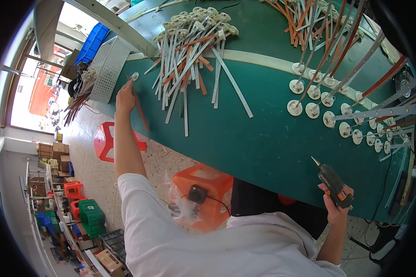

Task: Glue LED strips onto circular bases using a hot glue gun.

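Note:
At the table's left edge, my left hand (pixel 125 98) is closed on an orange-brown strip (pixel 142 111) with a small white round base (pixel 134 76) at its far end. The strip hangs down past my fingers. Low on the right, my right hand (pixel 336 208) grips a dark glue gun (pixel 333 183), its pale nozzle tilted up and to the left over the table. Between my hands and farther back lies a heap of silver and orange strips (pixel 189 69) with white round bases gathered at their far end.
Several strips stand upright on white discs (pixel 312 110) at the right of the green table (pixel 226 143). More strips (pixel 305 23) lie at the back right. A white perforated basket (pixel 108 69) sits left. Red stools (pixel 203 180) and a small black device (pixel 197 194) are below the edge.

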A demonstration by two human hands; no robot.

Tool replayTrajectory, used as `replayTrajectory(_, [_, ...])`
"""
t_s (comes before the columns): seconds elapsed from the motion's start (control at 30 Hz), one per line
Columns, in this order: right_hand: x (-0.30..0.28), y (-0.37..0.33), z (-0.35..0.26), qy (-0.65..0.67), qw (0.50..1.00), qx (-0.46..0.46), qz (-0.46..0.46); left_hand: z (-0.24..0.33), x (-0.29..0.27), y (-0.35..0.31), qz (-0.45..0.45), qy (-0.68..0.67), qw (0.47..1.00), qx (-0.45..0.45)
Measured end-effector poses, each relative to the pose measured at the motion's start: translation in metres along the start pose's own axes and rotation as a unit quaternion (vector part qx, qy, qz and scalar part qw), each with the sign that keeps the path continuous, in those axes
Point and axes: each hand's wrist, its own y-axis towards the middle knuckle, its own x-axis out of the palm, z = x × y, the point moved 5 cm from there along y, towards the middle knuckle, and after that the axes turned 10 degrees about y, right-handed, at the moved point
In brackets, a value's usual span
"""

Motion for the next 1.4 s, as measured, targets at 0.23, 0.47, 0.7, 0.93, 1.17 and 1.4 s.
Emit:
replayTrajectory(0.23, [-0.002, -0.001, 0.005, 0.004, 1.0, 0.013, -0.011, -0.012, -0.033, -0.003, 0.06, -0.08, 0.994, -0.052])
replayTrajectory(0.47, [-0.002, -0.005, 0.001, 0.003, 1.0, 0.019, -0.001, 0.066, -0.154, -0.054, 0.291, -0.227, 0.929, 0.004])
replayTrajectory(0.7, [0.003, 0.008, -0.014, -0.077, 0.996, 0.026, 0.034, 0.206, -0.177, -0.148, 0.158, -0.53, 0.833, -0.028])
replayTrajectory(0.93, [0.003, 0.017, -0.01, -0.037, 0.999, -0.017, 0.018, 0.293, -0.176, -0.214, 0.109, -0.51, 0.852, 0.042])
replayTrajectory(1.17, [-0.001, 0.01, -0.01, -0.028, 0.999, -0.02, 0.025, 0.315, -0.17, -0.23, 0.107, -0.461, 0.879, 0.068])
replayTrajectory(1.4, [-0.003, 0.007, -0.009, -0.042, 0.999, -0.016, 0.028, 0.323, -0.162, -0.244, 0.075, -0.425, 0.901, 0.049])
